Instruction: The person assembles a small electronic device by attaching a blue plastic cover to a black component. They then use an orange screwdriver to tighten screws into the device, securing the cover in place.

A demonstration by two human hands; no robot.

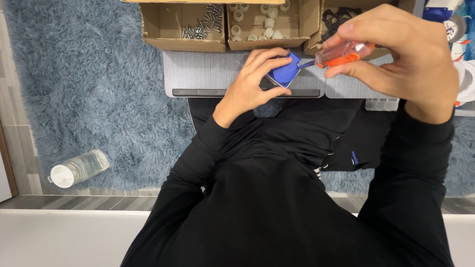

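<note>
While the left hand (248,87) closes its fingers around a small blue plastic part (285,71), pinning it against the grey ribbed surface (208,74) so it cannot turn, the right hand (404,53) grips a screwdriver (344,53) with a clear and orange handle, fingers wrapped fully round the handle. The tool lies nearly level, its shaft pointing left with the tip touching or entering the blue part at its right edge; the exact contact point is hidden by the fingers. The blue part sits just in front of the open cardboard box (200,16), near the middle of the surface's far edge, probably held low and braced there to steady it against the driver's push. The box is divided into compartments: the left one holds a loose pile of metal screws (202,28), the middle one small white plastic pieces (258,22), the right one dark tangled parts (338,16), too small to identify. All lie within short reach of both hands. White round fixtures with orange clips (472,76) are stacked at the far right. A clear water bottle (79,168) lies on its side on the blue shaggy rug (87,75), well apart from the work. Black sleeves cover both arms.
</note>
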